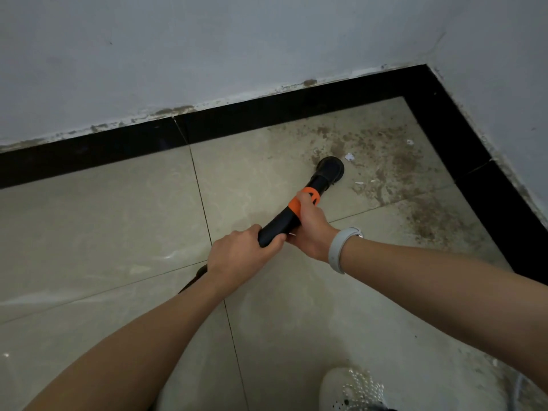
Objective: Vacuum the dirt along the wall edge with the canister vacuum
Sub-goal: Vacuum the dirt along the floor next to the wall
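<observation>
My left hand (237, 256) and right hand (311, 229) both grip the black, orange-banded plastic vacuum wand (284, 223), its round nozzle (330, 169) on brown dirt (394, 161) right of centre.

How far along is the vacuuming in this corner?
Done: the tiles left of the nozzle look free of dirt. In hand: left hand and right hand grip the wand. Left: brown dirt toward the corner and paper scraps.

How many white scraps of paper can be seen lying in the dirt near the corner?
4. One scrap lies just right of the vacuum nozzle, one nearer the corner, and two small ones right of the tube. Smaller bits may hide in the dirt.
</observation>
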A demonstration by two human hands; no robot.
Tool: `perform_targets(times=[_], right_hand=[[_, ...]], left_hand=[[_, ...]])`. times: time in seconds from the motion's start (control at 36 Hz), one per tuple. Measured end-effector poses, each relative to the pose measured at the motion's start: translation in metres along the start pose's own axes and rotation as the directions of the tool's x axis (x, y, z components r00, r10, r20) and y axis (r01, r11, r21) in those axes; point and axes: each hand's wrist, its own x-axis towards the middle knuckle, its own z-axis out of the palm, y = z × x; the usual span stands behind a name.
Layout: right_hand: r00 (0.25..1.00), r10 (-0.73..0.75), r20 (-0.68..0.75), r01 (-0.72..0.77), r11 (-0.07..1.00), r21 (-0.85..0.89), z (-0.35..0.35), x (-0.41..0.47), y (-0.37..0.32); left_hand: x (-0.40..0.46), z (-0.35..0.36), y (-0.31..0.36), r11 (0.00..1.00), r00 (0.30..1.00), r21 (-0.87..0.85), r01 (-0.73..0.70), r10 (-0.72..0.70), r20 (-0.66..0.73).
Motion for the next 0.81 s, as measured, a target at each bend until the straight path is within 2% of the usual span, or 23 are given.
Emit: perform_targets(times=[0.25, 0.5, 0.81], right_hand=[[0.998, 0.007, 0.069, -0.011, 0.998, 0.06, 0.032, 0.008, 0.018], [0.987, 0.012, 0.159, -0.013, 1.0, 0.005, 0.057, 0.017, 0.013], [0.965, 0.117, 0.233, -0.076, 0.981, -0.18, 0.096, 0.009, 0.034]], left_hand=[[-0.006, -0.005, -0.031, 0.998, 0.997, 0.063, 0.03, -0.025, -0.076], [-0.004, -0.015, -0.044, 0.989, 0.983, 0.058, 0.139, -0.131, -0.129], [-0.04, -0.014, -0.075, 0.954, 0.944, -0.131, 0.269, -0.288, -0.161]])
